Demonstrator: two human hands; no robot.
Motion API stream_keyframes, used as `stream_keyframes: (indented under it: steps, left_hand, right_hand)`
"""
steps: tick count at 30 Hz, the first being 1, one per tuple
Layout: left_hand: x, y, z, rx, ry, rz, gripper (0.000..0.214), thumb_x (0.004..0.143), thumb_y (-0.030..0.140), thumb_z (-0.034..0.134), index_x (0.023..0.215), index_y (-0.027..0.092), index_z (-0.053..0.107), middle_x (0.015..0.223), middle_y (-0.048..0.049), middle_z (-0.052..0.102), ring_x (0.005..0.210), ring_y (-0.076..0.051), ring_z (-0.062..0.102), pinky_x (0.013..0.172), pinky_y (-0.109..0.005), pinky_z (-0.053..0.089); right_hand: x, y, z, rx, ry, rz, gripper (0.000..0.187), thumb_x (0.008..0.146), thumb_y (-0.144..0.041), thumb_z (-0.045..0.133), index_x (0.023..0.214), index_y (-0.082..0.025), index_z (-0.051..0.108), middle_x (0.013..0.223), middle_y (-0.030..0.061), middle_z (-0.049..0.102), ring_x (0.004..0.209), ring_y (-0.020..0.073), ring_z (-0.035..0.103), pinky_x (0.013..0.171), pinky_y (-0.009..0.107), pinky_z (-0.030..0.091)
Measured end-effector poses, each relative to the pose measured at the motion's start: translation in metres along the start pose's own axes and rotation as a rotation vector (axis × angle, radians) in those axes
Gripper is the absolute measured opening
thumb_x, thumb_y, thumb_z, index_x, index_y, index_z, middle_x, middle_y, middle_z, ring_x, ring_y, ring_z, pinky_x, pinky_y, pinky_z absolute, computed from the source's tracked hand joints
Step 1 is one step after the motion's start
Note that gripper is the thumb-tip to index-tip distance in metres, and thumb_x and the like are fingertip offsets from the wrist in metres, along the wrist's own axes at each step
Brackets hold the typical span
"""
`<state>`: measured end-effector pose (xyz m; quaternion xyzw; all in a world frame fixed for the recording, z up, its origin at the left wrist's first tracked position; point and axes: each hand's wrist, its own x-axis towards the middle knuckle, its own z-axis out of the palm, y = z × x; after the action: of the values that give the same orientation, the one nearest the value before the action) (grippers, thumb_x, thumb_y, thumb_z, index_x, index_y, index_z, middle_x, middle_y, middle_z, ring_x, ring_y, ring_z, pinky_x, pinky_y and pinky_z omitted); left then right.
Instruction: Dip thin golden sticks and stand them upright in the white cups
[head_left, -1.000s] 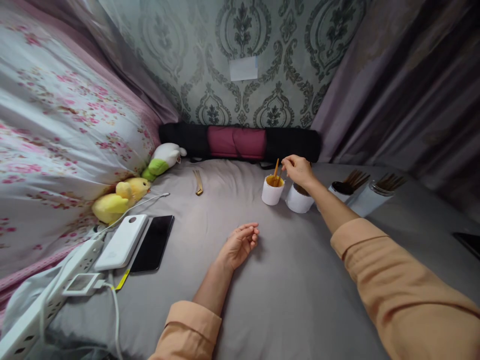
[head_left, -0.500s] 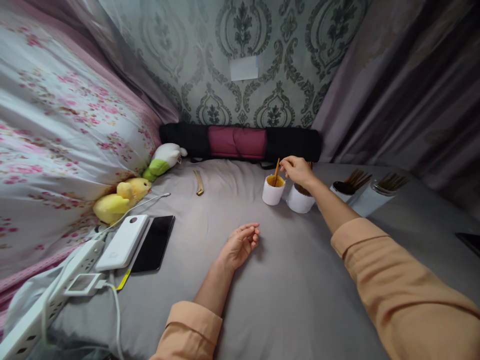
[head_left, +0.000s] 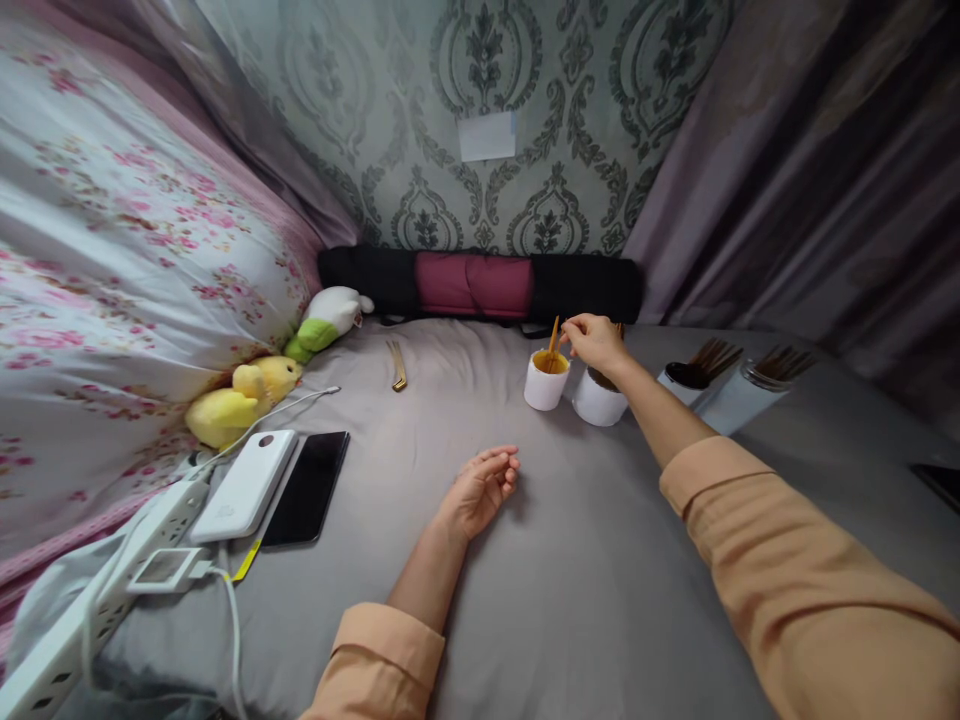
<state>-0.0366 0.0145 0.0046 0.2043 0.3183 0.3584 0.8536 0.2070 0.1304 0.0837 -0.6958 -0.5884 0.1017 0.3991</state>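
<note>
Pink-flowered white fabric (head_left: 150, 200) drapes the left side, above a white power strip (head_left: 157, 525). Next come a yellow plush duck (head_left: 221, 415), a white power bank (head_left: 244, 487) and, just beside it, a black smartphone (head_left: 306, 490). A white-and-green plush toy (head_left: 334, 312) lies near the end of a rolled black-and-maroon bag (head_left: 472, 285) by the wall. Thin bent brass-coloured rods (head_left: 398, 372) lie on the grey sheet (head_left: 420, 440).

The left hand (head_left: 484, 490) rests on the sheet — slack and released, fingers half curled. Beyond it stands a white cup with a yellow interior (head_left: 546, 390), a yellowish stick (head_left: 554, 338) leaning upright from it. The right hand (head_left: 596, 342) pinches thumb and fingertips together just above that cup's right rim — whether they grasp a thin stick, I cannot tell. Under the wrist stands a second white cup (head_left: 598, 404); farther right, a dark-mouthed white cup (head_left: 690, 394) and a pale jar (head_left: 739, 402) both hold brown sticks (head_left: 784, 362).
</note>
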Motion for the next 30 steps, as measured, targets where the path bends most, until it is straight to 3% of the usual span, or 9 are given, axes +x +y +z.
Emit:
stream_keyframes:
  steps: [30]
  left_hand:
    - [0.002,-0.002,-0.005,-0.006,-0.021,0.003,0.018,0.073,0.01,0.06,0.09,0.009,0.058,0.072,-0.0032,0.056,0.055,-0.005,0.05,0.05,-0.017,0.04]
  right_hand:
    - [-0.015,-0.006,-0.01,0.031,0.042,0.055,0.019,0.078,-0.022,0.047,0.082,-0.015,0.065,0.073,0.0054,0.069,0.04,0.0077,0.053,0.044,0.019,0.043]
